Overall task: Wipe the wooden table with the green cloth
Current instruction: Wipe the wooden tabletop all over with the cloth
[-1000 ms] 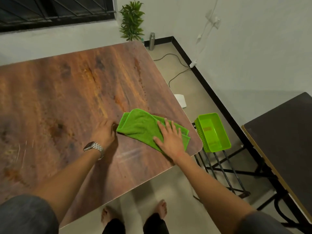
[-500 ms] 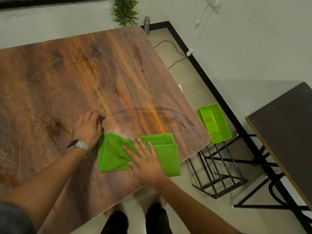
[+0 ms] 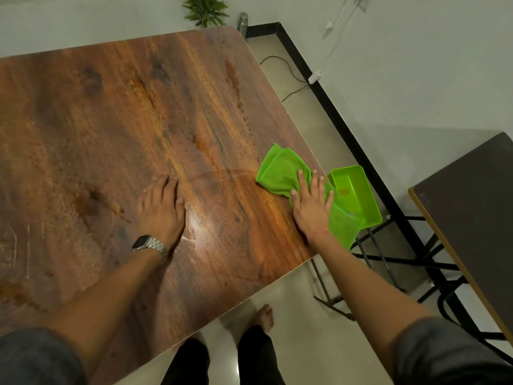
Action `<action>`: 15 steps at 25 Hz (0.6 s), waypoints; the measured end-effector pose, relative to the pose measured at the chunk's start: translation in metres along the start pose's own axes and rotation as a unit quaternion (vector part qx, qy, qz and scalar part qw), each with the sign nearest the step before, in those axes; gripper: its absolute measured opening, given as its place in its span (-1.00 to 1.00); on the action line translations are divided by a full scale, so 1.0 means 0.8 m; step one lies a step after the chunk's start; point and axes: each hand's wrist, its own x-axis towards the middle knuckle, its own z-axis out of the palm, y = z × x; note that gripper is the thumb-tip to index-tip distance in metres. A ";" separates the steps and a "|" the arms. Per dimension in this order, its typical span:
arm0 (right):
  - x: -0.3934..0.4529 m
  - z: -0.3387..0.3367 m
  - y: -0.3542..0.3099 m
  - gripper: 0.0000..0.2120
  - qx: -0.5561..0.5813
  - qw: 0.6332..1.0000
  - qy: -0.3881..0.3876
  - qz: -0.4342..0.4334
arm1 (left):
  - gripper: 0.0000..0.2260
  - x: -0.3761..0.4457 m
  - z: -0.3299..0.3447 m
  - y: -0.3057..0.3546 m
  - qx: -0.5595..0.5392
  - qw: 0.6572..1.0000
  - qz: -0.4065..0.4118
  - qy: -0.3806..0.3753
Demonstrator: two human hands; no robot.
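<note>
The wooden table [image 3: 116, 112] fills the left and middle of the view, with a curved damp streak across its near part. The green cloth [image 3: 280, 172] lies bunched at the table's right edge, and one end of it hangs over that edge. My right hand [image 3: 312, 205] presses flat on the cloth with fingers spread. My left hand [image 3: 162, 208], with a metal watch at the wrist, rests palm down on the bare wood, well to the left of the cloth.
A green plastic basket [image 3: 356, 195] sits on a black metal rack just beyond the table's right edge. A dark second table [image 3: 472, 207] stands at the far right. A potted plant [image 3: 205, 9], a metal bottle [image 3: 243, 22] and cables lie by the wall.
My right hand has swept the cloth from the near edge, close to my left hand, rightward to the table's right edge. A damp arc is left on the wood. My left hand stayed planted.
</note>
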 end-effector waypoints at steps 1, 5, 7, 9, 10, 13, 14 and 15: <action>0.011 0.003 -0.028 -0.45 0.006 1.000 -0.005 -0.011 | -0.56 -0.002 0.001 0.002 0.006 1.000 0.001 0.000; -0.001 0.025 -0.157 -0.44 0.000 0.991 -0.032 -0.126 | -0.54 -0.003 0.000 0.004 0.009 1.000 0.004 0.006; -0.041 0.041 -0.192 -0.44 -0.001 0.983 -0.040 -0.181 | -0.52 -0.003 0.001 0.003 0.006 1.000 0.002 0.011; -0.084 0.051 -0.189 -0.43 0.001 0.976 -0.042 -0.215 | -0.49 -0.003 0.000 0.004 0.002 1.000 0.005 0.015; -0.100 0.052 -0.174 -0.42 0.000 0.973 -0.041 -0.227 | -0.48 -0.004 -0.001 0.004 0.002 1.000 0.009 0.014; -0.125 0.047 -0.101 -0.44 -0.015 0.975 -0.042 -0.219 | -0.50 -0.005 -0.004 0.006 0.017 1.000 0.018 0.000; -0.126 0.042 -0.073 -0.44 -0.025 0.980 -0.038 -0.195 | -0.52 -0.005 -0.005 0.006 0.021 1.000 0.017 -0.006; -0.124 0.035 -0.047 -0.43 -0.039 0.985 -0.031 -0.165 | -0.53 -0.004 -0.005 0.006 0.024 0.999 0.017 -0.012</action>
